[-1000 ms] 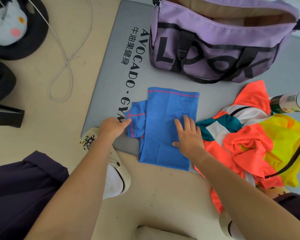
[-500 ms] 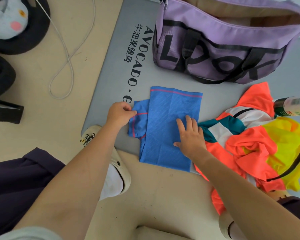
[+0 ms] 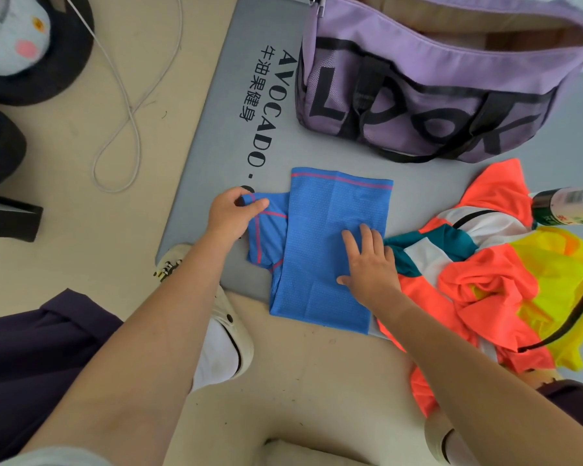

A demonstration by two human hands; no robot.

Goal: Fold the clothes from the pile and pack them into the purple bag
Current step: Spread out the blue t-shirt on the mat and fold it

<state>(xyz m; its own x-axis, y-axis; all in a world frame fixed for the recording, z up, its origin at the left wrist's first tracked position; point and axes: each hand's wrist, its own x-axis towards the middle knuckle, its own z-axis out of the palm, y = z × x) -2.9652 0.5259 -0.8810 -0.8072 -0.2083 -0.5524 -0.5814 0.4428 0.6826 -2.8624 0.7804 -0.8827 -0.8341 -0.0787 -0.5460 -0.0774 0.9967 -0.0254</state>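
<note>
Blue shirt [image 3: 330, 243]: left hand [image 3: 231, 213] pinches sleeve, right hand [image 3: 371, 267] presses flat.

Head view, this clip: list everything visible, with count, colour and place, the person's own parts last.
bag: one, purple with black lettering, open, far end of the mat
mat: one, grey with black print, on the beige floor
shirt: one, blue with red stitching, partly folded, on the mat's near edge
clothes pile: one heap, orange, yellow, white and teal, right of the shirt
bottle: one, white and green, lying at the right edge
cable: one, pale grey, looped on the floor, left
plush toy: one, pale with a pink cheek, top left
box: one, black, left edge
shoes: two, cream, near edge
left hand: pinches the shirt's sleeve
right hand: flat on the shirt
</note>
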